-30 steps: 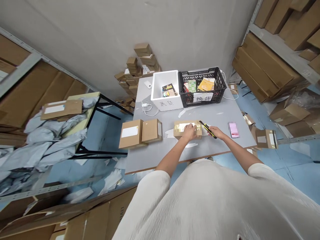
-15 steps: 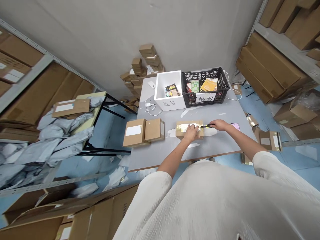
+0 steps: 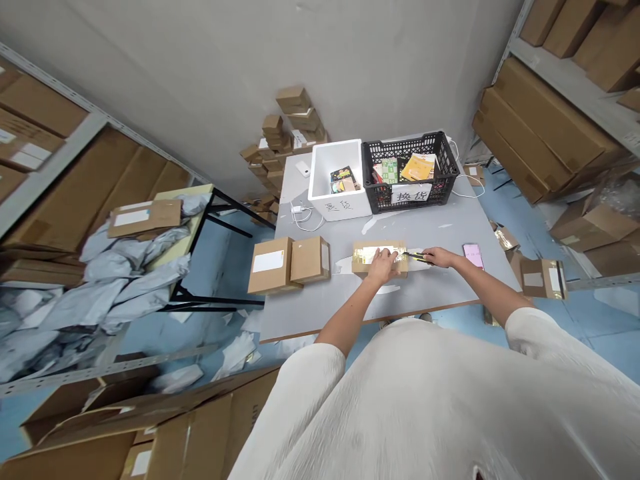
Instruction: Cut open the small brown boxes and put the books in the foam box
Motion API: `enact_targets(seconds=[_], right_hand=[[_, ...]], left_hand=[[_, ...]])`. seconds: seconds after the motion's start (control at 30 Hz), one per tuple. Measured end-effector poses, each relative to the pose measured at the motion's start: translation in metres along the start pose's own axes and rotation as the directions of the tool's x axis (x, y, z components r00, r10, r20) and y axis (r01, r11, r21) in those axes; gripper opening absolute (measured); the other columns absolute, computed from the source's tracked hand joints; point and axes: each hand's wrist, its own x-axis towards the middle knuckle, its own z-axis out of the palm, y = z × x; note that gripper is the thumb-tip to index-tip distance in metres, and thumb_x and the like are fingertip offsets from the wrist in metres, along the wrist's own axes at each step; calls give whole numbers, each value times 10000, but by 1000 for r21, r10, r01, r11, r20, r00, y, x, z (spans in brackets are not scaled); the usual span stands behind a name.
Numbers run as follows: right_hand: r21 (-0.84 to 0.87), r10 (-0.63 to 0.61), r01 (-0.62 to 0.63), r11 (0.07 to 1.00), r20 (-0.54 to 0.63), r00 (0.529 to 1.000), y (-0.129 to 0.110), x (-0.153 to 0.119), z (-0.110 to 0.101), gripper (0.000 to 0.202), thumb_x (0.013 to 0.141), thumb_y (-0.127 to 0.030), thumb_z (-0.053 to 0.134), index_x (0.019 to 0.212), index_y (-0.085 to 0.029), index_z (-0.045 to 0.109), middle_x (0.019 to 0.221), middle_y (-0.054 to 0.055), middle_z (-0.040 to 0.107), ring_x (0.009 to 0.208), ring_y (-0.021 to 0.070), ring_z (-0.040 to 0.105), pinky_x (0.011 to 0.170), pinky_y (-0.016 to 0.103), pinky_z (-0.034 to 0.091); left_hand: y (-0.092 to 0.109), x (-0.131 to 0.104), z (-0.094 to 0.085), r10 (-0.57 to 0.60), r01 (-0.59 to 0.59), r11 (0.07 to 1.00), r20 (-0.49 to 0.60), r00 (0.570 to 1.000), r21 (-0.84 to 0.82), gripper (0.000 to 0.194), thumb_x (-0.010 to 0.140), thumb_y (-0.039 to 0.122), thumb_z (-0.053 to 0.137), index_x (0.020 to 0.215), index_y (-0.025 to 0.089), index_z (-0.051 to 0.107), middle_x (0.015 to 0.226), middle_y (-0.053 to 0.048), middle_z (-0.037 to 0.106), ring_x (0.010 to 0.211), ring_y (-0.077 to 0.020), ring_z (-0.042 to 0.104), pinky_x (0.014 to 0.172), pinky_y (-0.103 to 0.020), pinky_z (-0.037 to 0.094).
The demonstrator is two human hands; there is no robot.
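A small taped cardboard box (image 3: pixel 361 261) with a pale label lies on the grey table (image 3: pixel 340 313). Pressing down on its top is my left hand (image 3: pixel 383 265), fingers spread. My right hand (image 3: pixel 439 257) is wrapped round the handle of a box cutter (image 3: pixel 417 257), black with yellow. The cutter's tip meets the right end of the box; whether it has gone through the tape is too small to tell. Left of this box stand two closed cartons (image 3: pixel 270 265), touching each other.
A white foam bin (image 3: pixel 340 208) and a black plastic crate (image 3: pixel 410 200) with packets stand along the table's back. Beyond my right forearm lies a phone (image 3: pixel 473 256). Grey parcels (image 3: pixel 130 283) cover a side table at left; a large open carton (image 3: pixel 200 437) is near my left side.
My right hand and the box cutter have dropped slightly towards me, and the cutter is now tilted. More of the phone shows. My left hand stays on the box.
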Motion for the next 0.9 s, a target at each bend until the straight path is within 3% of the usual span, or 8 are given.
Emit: enact_targets(seconds=[0.23, 0.4, 0.53, 0.67, 0.8, 0.9], right_hand=[[148, 7, -6, 989, -11, 1000, 7, -26, 17, 368, 986, -563, 544, 918, -221, 661, 778, 10, 689, 664, 168, 558, 648, 273, 452], [338, 154, -83, 937, -190, 969, 6, -46, 25, 375, 1022, -596, 543, 1008, -230, 623, 871, 39, 759, 641, 166, 621, 598, 265, 488], [403, 166, -41, 914, -281, 945, -7, -51, 31, 391, 1047, -608, 538, 1113, -233, 626, 936, 56, 788, 736, 188, 701, 646, 264, 528], [266, 99, 2, 964, -368, 925, -24, -51, 33, 382, 1104, -529, 450, 1188, -231, 674, 944, 48, 795, 822, 207, 728, 800, 309, 576], [-15, -37, 33, 999, -419, 907, -36, -52, 35, 350, 1099, -443, 511, 1292, -253, 731, 1165, 78, 812, 1063, 265, 734, 954, 369, 571], [-159, -68, 2, 987, -413, 908, -39, -53, 37, 364, 1070, -383, 589, 1380, -245, 722, 1323, 115, 765, 1181, 281, 709, 1007, 369, 548]], left_hand=[[1, 3, -3, -9, 9, 1000, -9, 1000, 24, 667, 886, 401, 857, 1467, 258, 561, 1404, -149, 595, 1367, -340, 598, 1346, -578, 278], [1, 2, -12, -12, 12, 1000, -7, 1000, -13, 754, 883, 437, 848, 1542, 258, 530, 1488, -164, 558, 1361, -371, 612, 1260, -525, 412], [-3, 4, -21, -32, 28, 996, -48, 998, -81, 772, 1032, 469, 632, 1711, 244, 344, 1652, -195, 447, 1311, -370, 664, 1135, -491, 517], [-8, 15, -26, -79, 69, 990, -74, 994, -125, 582, 1119, 320, 404, 1691, 216, 402, 1622, -196, 503, 1251, -337, 698, 1066, -454, 554], [-12, 23, -26, -99, 91, 986, -55, 994, -139, 551, 1072, 226, 477, 1623, 231, 499, 1559, -174, 562, 1220, -312, 700, 1064, -435, 556], [-14, 25, -23, -64, 57, 995, -77, 995, -85, 542, 988, 149, 587, 1516, 274, 589, 1544, -148, 584, 1372, -328, 623, 1187, -483, 471]])
